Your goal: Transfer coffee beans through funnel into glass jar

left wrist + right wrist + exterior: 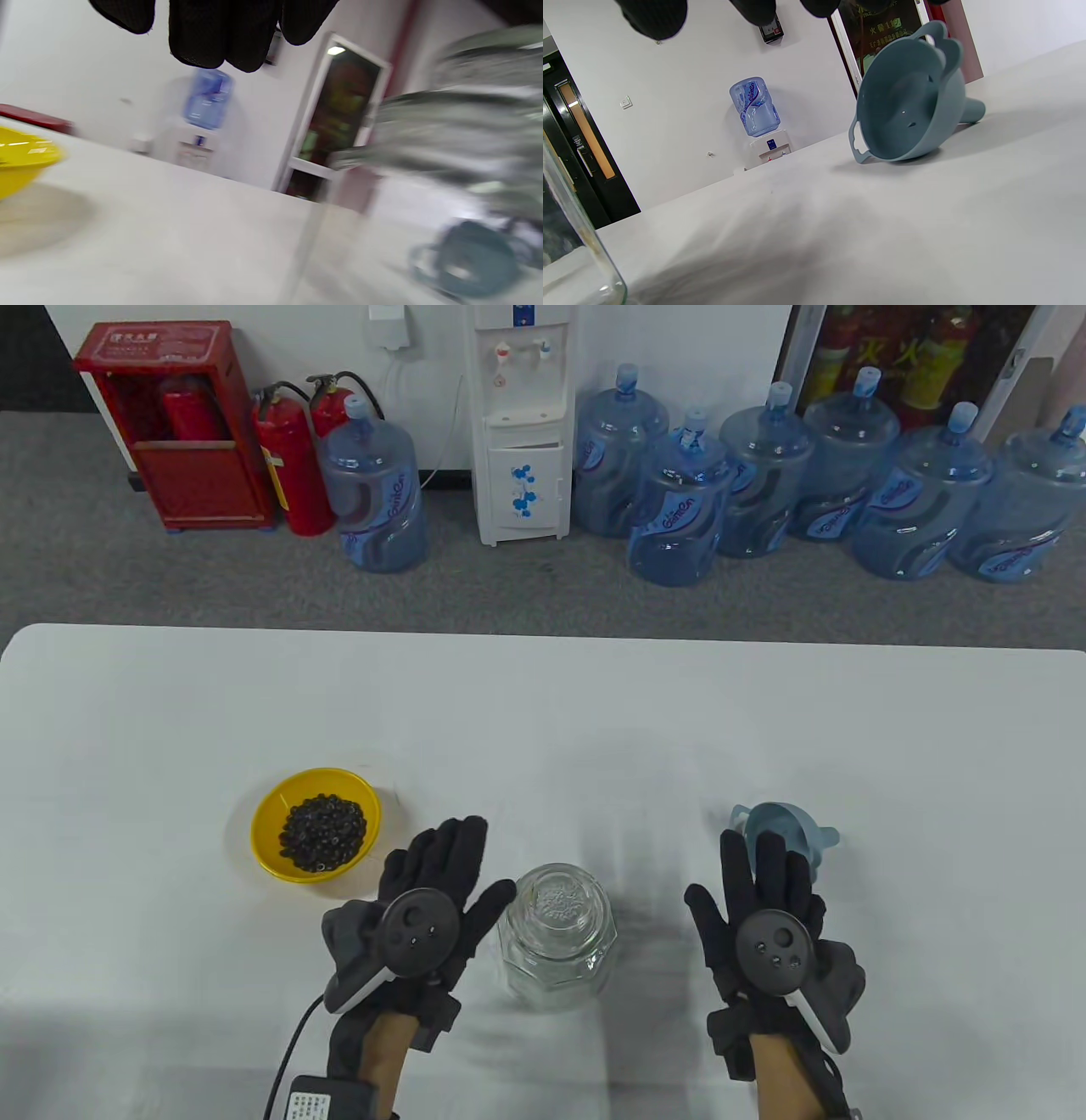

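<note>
A clear glass jar with a glass lid stands on the white table between my hands. A yellow bowl of coffee beans sits to its upper left. A blue-grey funnel lies on its side at the right; it also shows in the right wrist view. My left hand is open with spread fingers just left of the jar, holding nothing. My right hand is open, fingers stretched toward the funnel, just short of it. The jar is a blur in the left wrist view.
The yellow bowl shows at the left edge of the left wrist view. The jar's wall shows at the lower left of the right wrist view. Beyond the table's far edge stand water bottles, a dispenser and fire extinguishers.
</note>
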